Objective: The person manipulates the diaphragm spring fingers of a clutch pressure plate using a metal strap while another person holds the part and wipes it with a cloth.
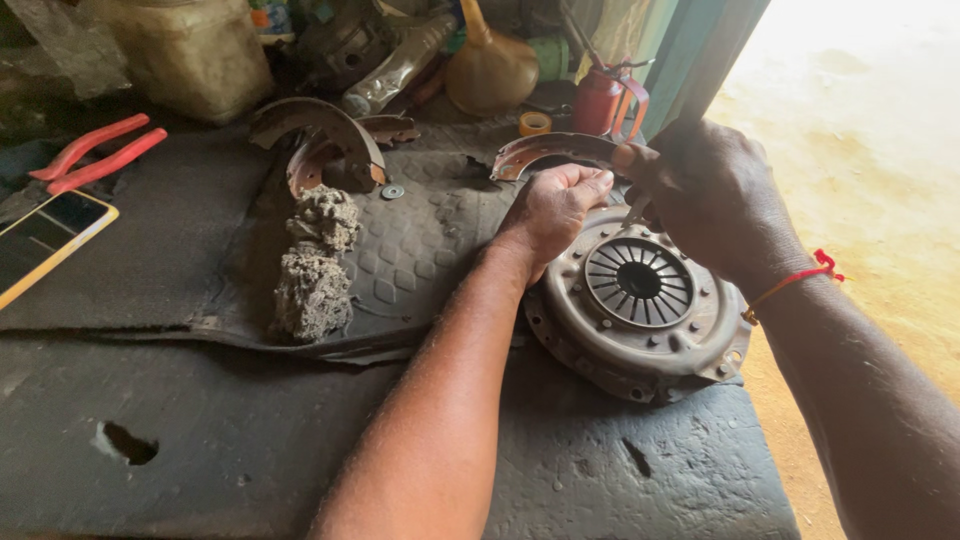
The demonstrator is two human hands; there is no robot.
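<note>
The person is holding a curved, rusty brake shoe [545, 150] over the round clutch cover [640, 300] on the dark mat [200, 250]. The left hand [555, 205] is curled in a tight fist under the shoe. The right hand [715, 190] is gripping its end, with a thin metal piece poking down. It looks like the shoe is being worked on. The next move needs a steady hold.

The round metal clutch pressure plate [638, 300] lies on the dark rubber mat [200, 440], right of the two crumbly foam lumps [315, 265]; curved metal brake shoes [325, 140] lie behind them; red-handled pliers [95, 152] and a flat phone [45, 240] lie far left.
</note>
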